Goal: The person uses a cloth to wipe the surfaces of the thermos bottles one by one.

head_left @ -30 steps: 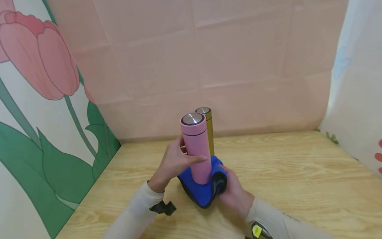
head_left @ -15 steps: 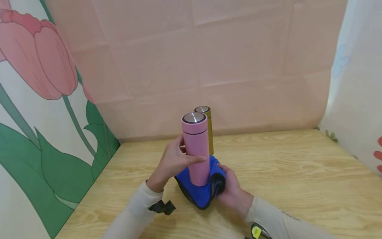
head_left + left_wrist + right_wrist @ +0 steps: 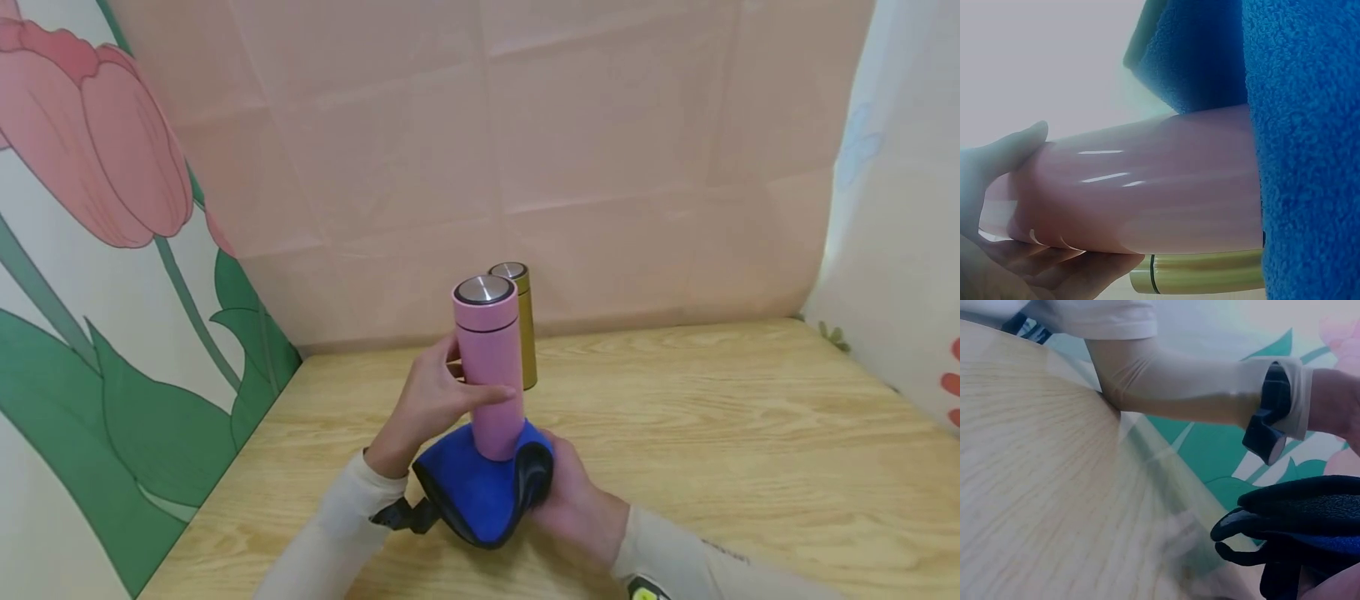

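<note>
A pink thermos bottle [image 3: 489,350] with a steel-topped lid stands nearly upright at the middle of the head view. Thumb and fingers of my left hand [image 3: 427,396] wrap around its body from the left. Against its lower end sits a blue terry cloth with black edging [image 3: 472,492], whose near corner points toward me. My right hand [image 3: 573,504] grips the cloth's right side, where it bunches into a fold. In the left wrist view the cloth [image 3: 1304,150] covers the bottle's base. Dark folded edging [image 3: 1297,506] shows in the right wrist view beside the right hand.
Close behind the pink bottle, a gold thermos bottle [image 3: 528,342] stands on the wood-grain table [image 3: 712,433]. A pink sheet [image 3: 600,167] hangs along the back edge. Tulip-printed panel [image 3: 135,333] borders the left side, and a pale panel [image 3: 900,250] the right.
The blue cloth has moved toward me and left, its near corner now overlapping the left wrist's black strap. The pink bottle has risen slightly, still in my left hand. The right hand moved with the cloth.
</note>
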A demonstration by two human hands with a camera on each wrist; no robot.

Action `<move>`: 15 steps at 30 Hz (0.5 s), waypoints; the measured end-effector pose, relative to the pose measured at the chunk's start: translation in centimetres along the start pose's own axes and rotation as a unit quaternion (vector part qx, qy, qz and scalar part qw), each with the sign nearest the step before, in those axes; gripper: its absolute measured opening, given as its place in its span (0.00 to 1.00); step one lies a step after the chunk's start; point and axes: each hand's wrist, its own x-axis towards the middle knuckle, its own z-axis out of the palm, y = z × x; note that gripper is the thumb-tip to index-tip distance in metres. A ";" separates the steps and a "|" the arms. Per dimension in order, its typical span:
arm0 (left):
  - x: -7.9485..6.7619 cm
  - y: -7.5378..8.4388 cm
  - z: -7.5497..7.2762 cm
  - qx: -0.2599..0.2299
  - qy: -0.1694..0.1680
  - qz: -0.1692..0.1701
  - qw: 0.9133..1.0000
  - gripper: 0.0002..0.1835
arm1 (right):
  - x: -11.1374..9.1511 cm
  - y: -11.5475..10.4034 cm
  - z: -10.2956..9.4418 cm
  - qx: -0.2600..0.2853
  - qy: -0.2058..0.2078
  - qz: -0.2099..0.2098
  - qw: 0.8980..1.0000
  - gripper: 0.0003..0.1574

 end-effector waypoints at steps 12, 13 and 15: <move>0.1 0.1 0.0 -0.001 -0.003 -0.004 1.000 0.37 | 0.9 -1.0 -0.5 -0.038 0.085 -0.055 0.994 0.21; 0.1 0.1 0.0 -0.001 -0.003 -0.004 1.000 0.37 | 1.0 -1.2 -0.6 -0.036 0.095 -0.061 0.993 0.21; 0.1 0.1 0.0 -0.001 -0.004 -0.003 1.000 0.38 | 1.1 -1.6 -0.9 -0.032 0.101 -0.068 0.992 0.18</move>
